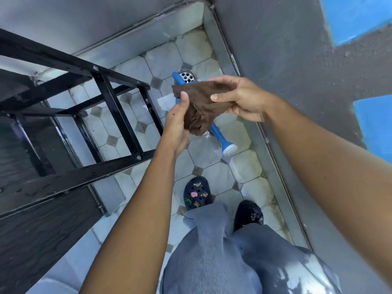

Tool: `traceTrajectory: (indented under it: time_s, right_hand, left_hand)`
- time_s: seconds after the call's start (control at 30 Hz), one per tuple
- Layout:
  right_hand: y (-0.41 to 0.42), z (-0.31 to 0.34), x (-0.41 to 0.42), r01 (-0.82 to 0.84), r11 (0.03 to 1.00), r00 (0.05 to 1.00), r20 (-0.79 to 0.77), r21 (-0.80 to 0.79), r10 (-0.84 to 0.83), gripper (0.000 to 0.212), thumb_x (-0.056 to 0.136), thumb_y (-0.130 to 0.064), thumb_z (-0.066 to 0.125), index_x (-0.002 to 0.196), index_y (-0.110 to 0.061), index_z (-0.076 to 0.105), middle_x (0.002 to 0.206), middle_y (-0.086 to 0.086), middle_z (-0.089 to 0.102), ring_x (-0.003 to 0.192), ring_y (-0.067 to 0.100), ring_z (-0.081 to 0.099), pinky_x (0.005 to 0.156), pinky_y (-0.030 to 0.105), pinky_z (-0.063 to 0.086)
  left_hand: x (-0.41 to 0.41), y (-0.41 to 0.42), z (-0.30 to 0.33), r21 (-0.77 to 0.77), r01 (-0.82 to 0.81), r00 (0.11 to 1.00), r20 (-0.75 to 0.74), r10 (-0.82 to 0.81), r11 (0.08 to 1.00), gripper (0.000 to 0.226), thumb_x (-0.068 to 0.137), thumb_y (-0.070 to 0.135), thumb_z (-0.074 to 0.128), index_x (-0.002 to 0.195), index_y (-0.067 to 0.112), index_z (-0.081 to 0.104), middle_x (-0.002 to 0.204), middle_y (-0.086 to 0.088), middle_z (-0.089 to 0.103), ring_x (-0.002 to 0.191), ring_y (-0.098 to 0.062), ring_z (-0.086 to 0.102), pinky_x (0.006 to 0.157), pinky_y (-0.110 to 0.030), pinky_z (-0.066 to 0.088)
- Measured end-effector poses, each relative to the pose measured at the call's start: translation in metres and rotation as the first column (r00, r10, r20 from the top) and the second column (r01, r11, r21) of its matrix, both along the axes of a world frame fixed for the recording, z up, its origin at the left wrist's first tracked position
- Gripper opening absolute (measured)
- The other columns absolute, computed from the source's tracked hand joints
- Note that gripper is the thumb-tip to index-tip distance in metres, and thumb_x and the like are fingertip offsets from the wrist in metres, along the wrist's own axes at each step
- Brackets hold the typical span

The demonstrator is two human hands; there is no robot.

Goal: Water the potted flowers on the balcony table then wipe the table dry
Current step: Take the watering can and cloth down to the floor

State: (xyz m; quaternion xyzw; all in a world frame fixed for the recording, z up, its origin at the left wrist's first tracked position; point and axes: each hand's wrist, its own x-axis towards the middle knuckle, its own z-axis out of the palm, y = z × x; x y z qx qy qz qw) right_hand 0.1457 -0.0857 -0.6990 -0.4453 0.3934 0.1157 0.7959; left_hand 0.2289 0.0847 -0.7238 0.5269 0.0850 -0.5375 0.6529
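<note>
A brown cloth hangs bunched between both my hands, out in front of me above the tiled floor. My left hand grips its lower left part with the thumb on top. My right hand pinches its upper right edge. The black table with its dark wet top stands at my left, its metal frame reaching toward the wall. No potted flowers are in view.
A blue-handled brush or squeegee lies on the floor tiles under the cloth, beside a round metal drain. A grey wall with blue patches runs along the right. My two dark clogs stand on the tiles.
</note>
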Motion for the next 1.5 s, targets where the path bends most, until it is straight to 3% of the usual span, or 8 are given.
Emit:
traceTrajectory:
  time_s: [0.13, 0.67, 0.8, 0.9, 1.07, 1.17, 1.33, 1.5]
  right_hand:
    - [-0.001, -0.023, 0.018, 0.026, 0.976, 0.998, -0.049, -0.218, -0.038, 0.058, 0.077, 0.022, 0.061, 0.125, -0.012, 0.056, 0.095, 0.004, 0.064, 0.08, 0.012, 0.064, 0.064, 0.02, 0.055]
    - [0.008, -0.065, 0.053, -0.153, 0.596, 0.974, -0.221, -0.789, -0.043, 0.026, 0.082, -0.007, 0.059, 0.105, -0.015, 0.067, 0.087, -0.002, 0.056, 0.076, 0.012, 0.051, 0.073, 0.017, 0.041]
    - [0.043, -0.074, 0.044, -0.408, 0.673, 0.897, -0.407, -0.617, 0.171, 0.053, 0.085, -0.031, 0.071, 0.131, -0.014, 0.052, 0.121, 0.008, 0.061, 0.106, 0.022, 0.06, 0.095, 0.033, 0.051]
    - [0.041, -0.079, 0.042, -0.123, 0.825, 0.936, -0.34, -0.552, -0.088, 0.042, 0.077, -0.023, 0.08, 0.113, -0.012, 0.062, 0.101, 0.004, 0.067, 0.096, 0.022, 0.067, 0.087, 0.036, 0.057]
    - [0.04, -0.074, 0.043, -0.203, 0.55, 0.951, -0.296, -0.81, -0.085, 0.043, 0.079, -0.02, 0.076, 0.119, -0.024, 0.06, 0.102, -0.002, 0.057, 0.1, 0.017, 0.058, 0.091, 0.034, 0.052]
    - [0.045, -0.081, 0.036, -0.352, 0.46, 0.93, -0.361, -0.815, 0.072, 0.047, 0.087, -0.018, 0.066, 0.131, -0.027, 0.055, 0.128, 0.003, 0.055, 0.121, 0.023, 0.05, 0.103, 0.037, 0.045]
    - [0.051, -0.066, 0.03, -0.498, 0.482, 0.861, -0.478, -0.721, 0.174, 0.043, 0.096, -0.022, 0.048, 0.138, -0.03, 0.053, 0.124, 0.006, 0.065, 0.11, 0.025, 0.061, 0.096, 0.034, 0.051]
    - [0.051, -0.008, 0.017, -0.546, 0.449, 0.837, -0.473, -0.707, 0.274, 0.042, 0.099, -0.023, 0.041, 0.141, -0.027, 0.048, 0.129, 0.01, 0.061, 0.117, 0.031, 0.056, 0.093, 0.034, 0.046]
  left_hand:
    - [0.009, -0.001, -0.026, 0.242, -0.099, 0.971, 0.235, 0.04, 0.965, 0.026, 0.082, 0.013, 0.076, 0.106, 0.007, 0.07, 0.102, -0.011, 0.075, 0.096, -0.025, 0.072, 0.088, -0.044, 0.057]
    - [0.025, -0.005, -0.06, 0.399, -0.208, 0.975, 0.155, 0.158, 0.893, 0.01, 0.098, 0.016, 0.052, 0.104, 0.022, 0.056, 0.106, -0.001, 0.067, 0.102, -0.025, 0.067, 0.086, -0.055, 0.056]
    - [0.026, -0.009, -0.06, 0.384, -0.194, 0.976, 0.171, 0.137, 0.903, 0.017, 0.099, 0.014, 0.049, 0.115, 0.018, 0.054, 0.106, -0.003, 0.068, 0.101, -0.026, 0.068, 0.083, -0.048, 0.058]
    - [0.03, -0.012, -0.058, 0.337, -0.173, 0.974, 0.197, 0.111, 0.925, 0.018, 0.099, 0.015, 0.05, 0.115, 0.019, 0.055, 0.111, -0.002, 0.067, 0.106, -0.025, 0.067, 0.088, -0.047, 0.057]
    - [0.028, -0.022, -0.062, 0.497, -0.222, 0.948, 0.312, 0.066, 0.839, 0.029, 0.095, 0.012, 0.055, 0.123, 0.009, 0.049, 0.118, -0.011, 0.062, 0.108, -0.026, 0.063, 0.092, -0.038, 0.055]
    - [0.021, -0.025, -0.06, 0.694, -0.226, 0.831, 0.504, -0.236, 0.683, 0.054, 0.091, 0.014, 0.061, 0.138, 0.008, 0.035, 0.137, -0.015, 0.045, 0.123, -0.026, 0.049, 0.101, -0.033, 0.043]
    - [0.003, -0.018, -0.051, 0.638, 0.247, 0.582, 0.504, -0.638, 0.729, 0.059, 0.095, 0.015, 0.052, 0.15, 0.013, 0.03, 0.15, -0.012, 0.04, 0.134, -0.025, 0.043, 0.112, -0.037, 0.035]
    - [0.001, -0.005, 0.005, 0.723, 0.24, 0.422, 0.523, -0.741, 0.647, 0.062, 0.097, 0.025, 0.05, 0.151, 0.008, 0.026, 0.154, -0.014, 0.035, 0.142, -0.029, 0.031, 0.115, -0.041, 0.027]
